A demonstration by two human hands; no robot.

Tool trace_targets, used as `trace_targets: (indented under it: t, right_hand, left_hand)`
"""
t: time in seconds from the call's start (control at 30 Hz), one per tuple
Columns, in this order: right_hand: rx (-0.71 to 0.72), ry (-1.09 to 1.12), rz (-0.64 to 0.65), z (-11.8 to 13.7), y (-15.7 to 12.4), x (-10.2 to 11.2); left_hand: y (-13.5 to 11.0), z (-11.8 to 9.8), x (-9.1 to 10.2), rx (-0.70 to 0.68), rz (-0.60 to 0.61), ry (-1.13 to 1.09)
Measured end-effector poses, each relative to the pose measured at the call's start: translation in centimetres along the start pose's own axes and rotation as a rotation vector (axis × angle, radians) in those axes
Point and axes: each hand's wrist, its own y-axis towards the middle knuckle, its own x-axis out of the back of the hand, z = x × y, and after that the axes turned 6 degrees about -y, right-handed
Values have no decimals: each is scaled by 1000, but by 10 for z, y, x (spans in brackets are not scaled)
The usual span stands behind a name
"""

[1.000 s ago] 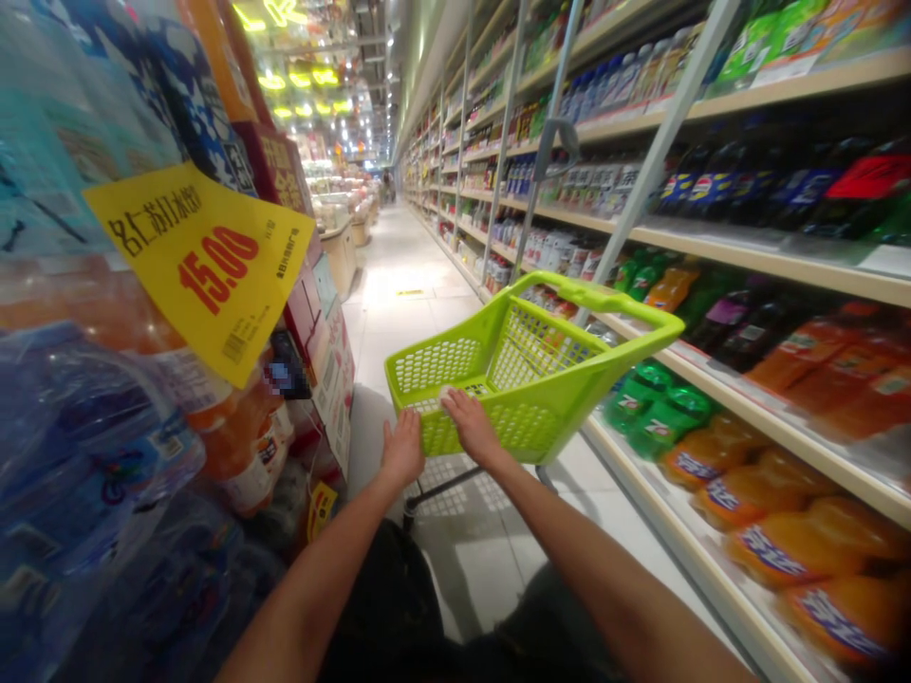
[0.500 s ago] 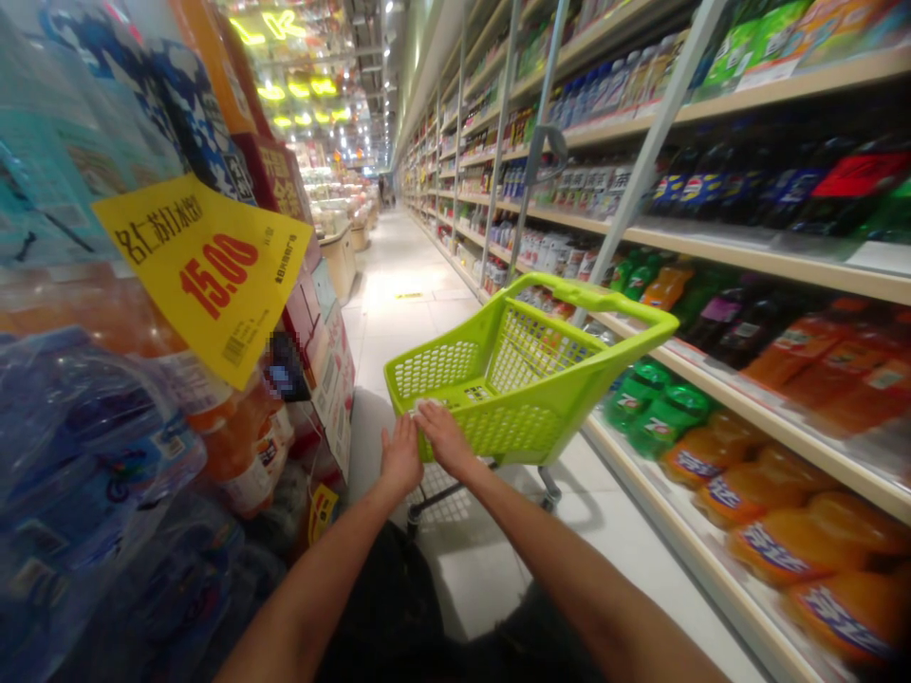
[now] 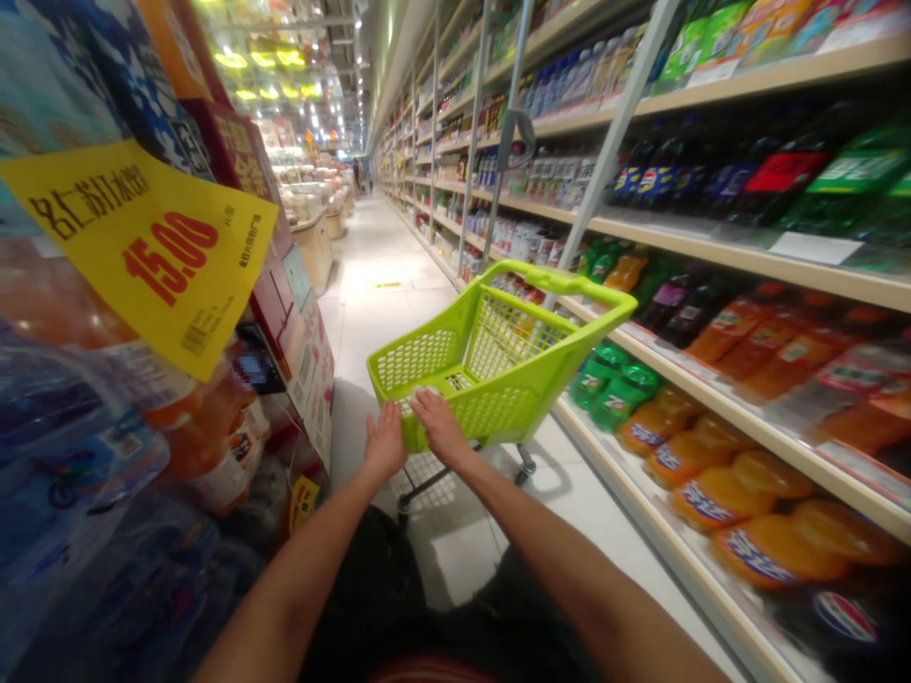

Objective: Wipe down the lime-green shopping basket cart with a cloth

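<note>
Where the green shopping cart [image 3: 498, 408] stood beside drink shelves [image 3: 754, 258], your left hand [image 3: 386, 438] touched its near rim [image 3: 375, 381], right hand [image 3: 439, 427] over a white scrap [image 3: 417, 392]; couldn't tell how clenched. Judged stiff, easy-rolling; best held by its handle [image 3: 566, 283].

Yellow price sign [image 3: 160, 254] left; soda bottles [image 3: 708, 501] on shelves [image 3: 747, 258] right

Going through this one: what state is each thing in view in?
Cart: upright on its wheels
Left-hand grip: against the cart's near edge
Right-hand grip: on the same edge, how firmly unclear
Price sign: tilted, corner bent
Bottle packs: wrapped in clear plastic
Shelves: stocked
Yellow lights: lit
</note>
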Motion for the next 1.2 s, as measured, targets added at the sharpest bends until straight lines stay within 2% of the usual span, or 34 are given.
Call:
trace_targets:
  t: [0.1,0.2,0.33,0.43,0.63,0.87,1.0,1.2]
  right_hand:
    - [77,22,8,10,-1,-7]
    - [62,14,-19,-3,-4,1]
    - [-83,-59,-91,-40,-11,23]
    - [-217,-102,-143,-61,-15,31]
    - [-218,-46,-139,-73,-11,16]
    - [-179,-20,-97,-86,-8,11]
    - [-213,-24,-96,-91,-7,13]
    - [-218,-7,-161,-89,-14,10]
  left_hand:
    - [-1,2,6,-29,39,18]
    - [1,6,13,-52,49,34]
    - [11,11,19,-82,63,34]
    - [17,13,16,-119,92,19]
    - [14,13,6,-105,43,-14]
    - [8,5,7,-75,37,10]
    - [3,-3,5,-72,42,23]
    - [-8,-24,-8,-99,-14,55]
